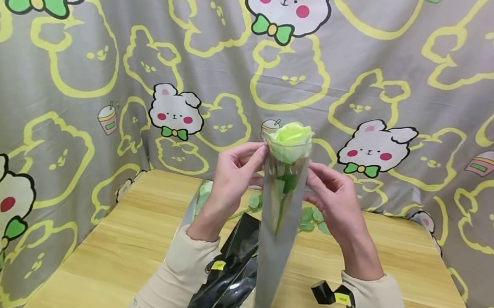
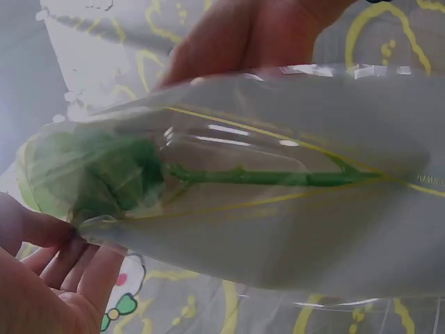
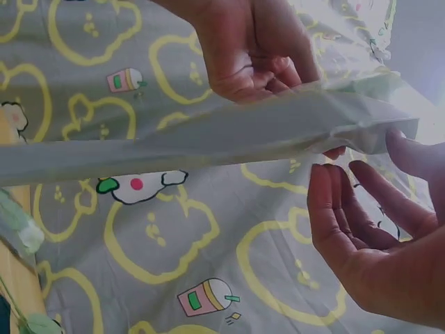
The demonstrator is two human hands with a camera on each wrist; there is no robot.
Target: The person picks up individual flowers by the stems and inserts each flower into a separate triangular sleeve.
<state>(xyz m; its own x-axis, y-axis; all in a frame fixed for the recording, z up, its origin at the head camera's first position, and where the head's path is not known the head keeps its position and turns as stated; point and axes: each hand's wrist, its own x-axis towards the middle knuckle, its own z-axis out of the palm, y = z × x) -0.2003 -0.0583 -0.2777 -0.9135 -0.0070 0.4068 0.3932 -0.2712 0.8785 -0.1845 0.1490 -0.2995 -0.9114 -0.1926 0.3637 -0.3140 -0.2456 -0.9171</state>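
One patterned curtain (image 1: 222, 74) hangs behind one wooden surface (image 1: 378, 267). One grey-and-clear wrapper (image 1: 271, 263) stands nearly upright between two hands, narrow end down. Black wrappers (image 1: 242, 235), at least two, overlap on the surface; their exact number is unclear. The left hand (image 1: 234, 176) pinches the upright wrapper's mouth between thumb and fingers; the right hand (image 1: 337, 187) touches the opposite edge with its thumb, and whether its fingers grip, I cannot tell. One pale-green rose (image 1: 294, 139) sits inside, bloom at the mouth. Two wrist cameras (image 1: 324, 292) show, one per arm.
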